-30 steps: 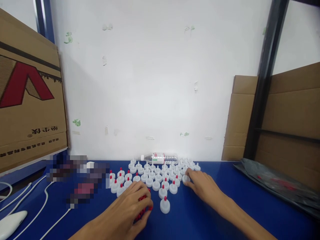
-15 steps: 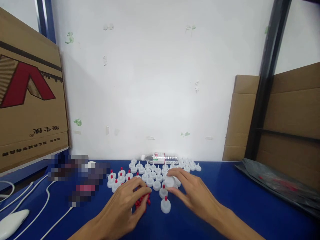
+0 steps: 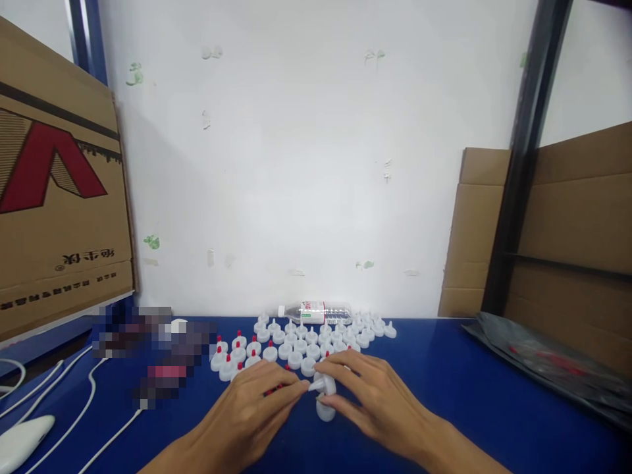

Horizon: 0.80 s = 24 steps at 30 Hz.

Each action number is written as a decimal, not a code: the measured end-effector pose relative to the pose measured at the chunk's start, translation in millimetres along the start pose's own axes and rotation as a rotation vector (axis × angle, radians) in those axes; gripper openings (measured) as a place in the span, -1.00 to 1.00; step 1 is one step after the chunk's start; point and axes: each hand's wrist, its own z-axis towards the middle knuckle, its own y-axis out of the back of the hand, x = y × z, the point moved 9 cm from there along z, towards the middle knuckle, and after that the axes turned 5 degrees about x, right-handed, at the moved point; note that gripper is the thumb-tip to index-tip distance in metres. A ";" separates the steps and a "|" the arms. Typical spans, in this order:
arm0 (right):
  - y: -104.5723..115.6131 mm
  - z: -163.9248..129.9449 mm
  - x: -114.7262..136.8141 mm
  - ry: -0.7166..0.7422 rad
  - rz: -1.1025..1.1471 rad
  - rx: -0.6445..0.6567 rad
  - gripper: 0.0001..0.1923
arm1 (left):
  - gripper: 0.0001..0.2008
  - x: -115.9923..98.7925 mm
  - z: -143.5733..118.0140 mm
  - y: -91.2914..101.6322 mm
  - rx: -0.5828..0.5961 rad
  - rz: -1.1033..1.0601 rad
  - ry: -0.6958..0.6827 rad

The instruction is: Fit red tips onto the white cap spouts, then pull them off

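Note:
My right hand [image 3: 378, 395] grips a white nozzle cap [image 3: 326, 384] by its round base, tilted so that its spout points left. At the spout's end are the pinched fingertips of my left hand [image 3: 254, 405]; what they hold, if anything, is hidden. Small red tips [image 3: 274, 390] lie on the table, mostly covered by my left hand. Just under the held cap stands another white cap [image 3: 325, 412], its top hidden. Several caps with red tips [image 3: 238, 341] stand at the left, and plain white caps [image 3: 295, 359] stand upright behind my hands.
A clear plastic bottle [image 3: 316, 313] lies by the wall behind the caps. White cables [image 3: 93, 388] and a white device [image 3: 27, 434] lie at the left, below a cardboard box [image 3: 64, 250]. On the right is a dark plastic bag [image 3: 533, 359] on the blue table [image 3: 419, 355].
My right hand has turned the white cap so its spout points left and brought it lower and nearer. My left hand has moved from the red tips rightward to the spout's end.

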 end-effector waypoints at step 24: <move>5.9 3.4 61.0 0.289 -0.136 -0.080 -0.44 | -0.58 -33.1 2.6 17.3 -0.144 0.161 -0.110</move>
